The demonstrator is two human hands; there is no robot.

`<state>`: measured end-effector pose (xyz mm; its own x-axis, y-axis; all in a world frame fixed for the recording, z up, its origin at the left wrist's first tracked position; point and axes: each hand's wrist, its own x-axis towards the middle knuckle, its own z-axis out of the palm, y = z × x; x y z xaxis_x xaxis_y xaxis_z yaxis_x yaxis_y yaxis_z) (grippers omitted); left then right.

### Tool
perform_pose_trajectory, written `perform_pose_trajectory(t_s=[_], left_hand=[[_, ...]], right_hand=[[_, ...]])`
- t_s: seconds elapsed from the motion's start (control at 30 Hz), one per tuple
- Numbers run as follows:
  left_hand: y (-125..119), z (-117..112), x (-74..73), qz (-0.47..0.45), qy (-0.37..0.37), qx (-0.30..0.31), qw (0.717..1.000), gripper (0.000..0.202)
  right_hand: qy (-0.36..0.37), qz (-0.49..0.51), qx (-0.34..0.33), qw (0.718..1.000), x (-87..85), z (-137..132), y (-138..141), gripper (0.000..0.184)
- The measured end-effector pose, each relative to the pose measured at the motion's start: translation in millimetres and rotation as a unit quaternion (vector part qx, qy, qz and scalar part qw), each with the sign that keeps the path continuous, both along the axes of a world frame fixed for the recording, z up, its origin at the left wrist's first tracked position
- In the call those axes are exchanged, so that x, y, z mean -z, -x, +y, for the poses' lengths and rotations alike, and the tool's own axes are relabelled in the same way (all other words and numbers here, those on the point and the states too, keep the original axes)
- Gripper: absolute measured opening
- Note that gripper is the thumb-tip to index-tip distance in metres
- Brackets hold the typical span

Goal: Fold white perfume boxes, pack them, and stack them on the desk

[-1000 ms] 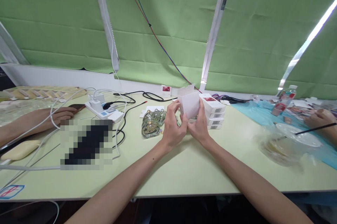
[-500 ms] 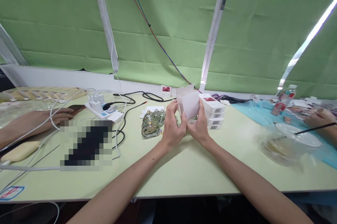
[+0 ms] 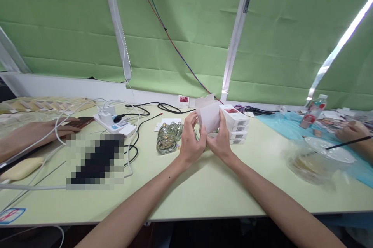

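Both my hands hold a small white carton (image 3: 210, 116) above the pale green table (image 3: 204, 189), its top flap standing open. My left hand (image 3: 190, 141) grips the carton's left side with fingers curled around it. On the right side and lower edge, my right hand (image 3: 220, 139) pinches it. Just left of my hands lie glass perfume bottles (image 3: 167, 139). A stack of white boxes with barcodes (image 3: 237, 125) sits right behind the carton.
A white power strip (image 3: 115, 123) with cables sits at the left, beside a blurred dark patch (image 3: 94, 160). Another person's hand (image 3: 35, 133) rests at far left; a second person's hand (image 3: 349, 131) holds a thin black stick at far right. A clear bowl (image 3: 317, 158) and plastic bottle (image 3: 314, 110) stand right.
My hands and the carton have barely shifted. The hand at far left has slid slightly left.
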<state>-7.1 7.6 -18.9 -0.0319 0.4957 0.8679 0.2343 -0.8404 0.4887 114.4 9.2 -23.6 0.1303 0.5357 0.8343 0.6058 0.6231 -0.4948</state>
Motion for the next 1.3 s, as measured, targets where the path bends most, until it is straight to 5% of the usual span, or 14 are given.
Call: perform_pose_trajectory(t_s=[1.3], left_hand=[[-0.1, -1.9, -2.7, -0.028, 0.031, -0.003, 0.999, 0.039]], right_hand=[[-0.004, -0.001, 0.009, 1.0, 1.1, 0.2, 1.9, 0.08]])
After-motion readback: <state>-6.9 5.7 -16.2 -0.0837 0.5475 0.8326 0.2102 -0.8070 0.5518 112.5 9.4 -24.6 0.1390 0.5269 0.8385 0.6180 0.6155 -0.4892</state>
